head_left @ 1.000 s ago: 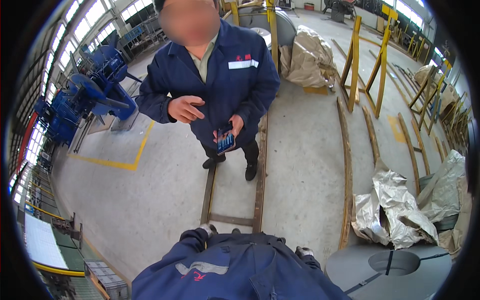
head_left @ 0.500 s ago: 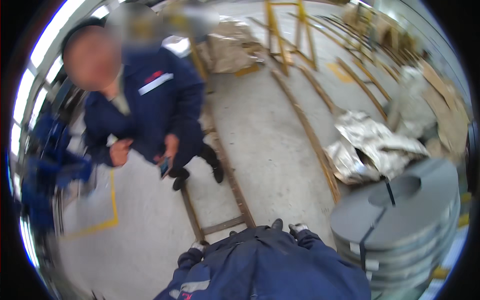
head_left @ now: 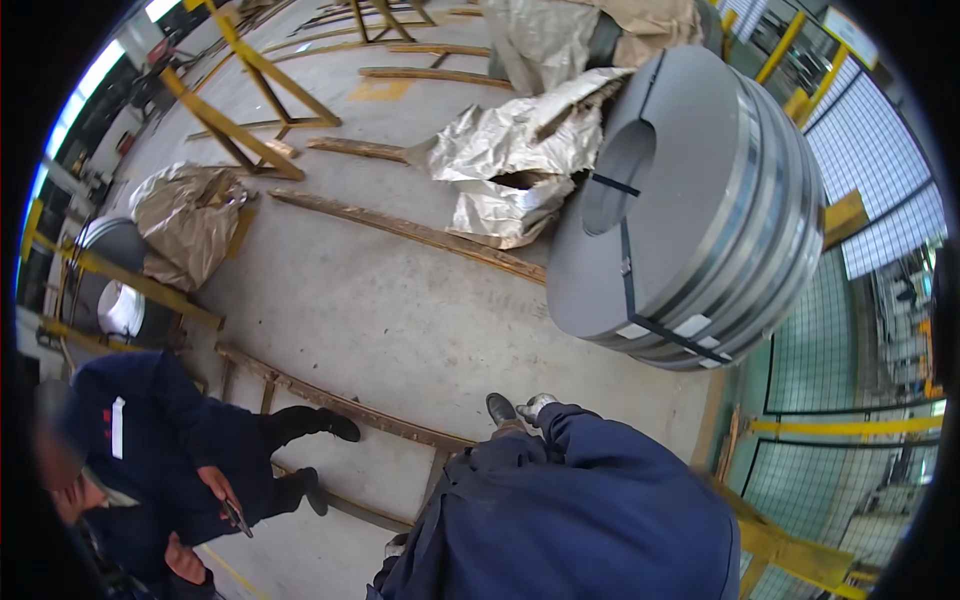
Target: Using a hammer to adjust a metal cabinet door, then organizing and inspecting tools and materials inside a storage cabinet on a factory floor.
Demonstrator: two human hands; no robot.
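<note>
My right hand point(head_left: 537, 407), in a whitish work glove, hangs low at my side beside my dark shoe. It appears to hold nothing, its fingers loosely apart. My left hand point(head_left: 397, 545) shows only as a bit of glove past my dark blue jacket, its fingers hidden. Nearest my right hand stands a stack of grey steel strip coils point(head_left: 680, 200), bound with dark straps and apart from the hand. Crumpled silvery wrapping point(head_left: 520, 150) lies against the stack.
At lower left a person in dark blue point(head_left: 150, 430) holds a phone point(head_left: 236, 516). A rail frame point(head_left: 350, 408) runs along the floor by my feet, with another long rail point(head_left: 400, 230) beyond. Yellow stands point(head_left: 250, 80), wrapped coils point(head_left: 190, 220) and mesh fencing point(head_left: 820, 360) surround the area.
My view has turned right. The coil stack has shifted from the lower right to the upper middle right, and the other person from the upper left to the lower left. Both hands stay low.
</note>
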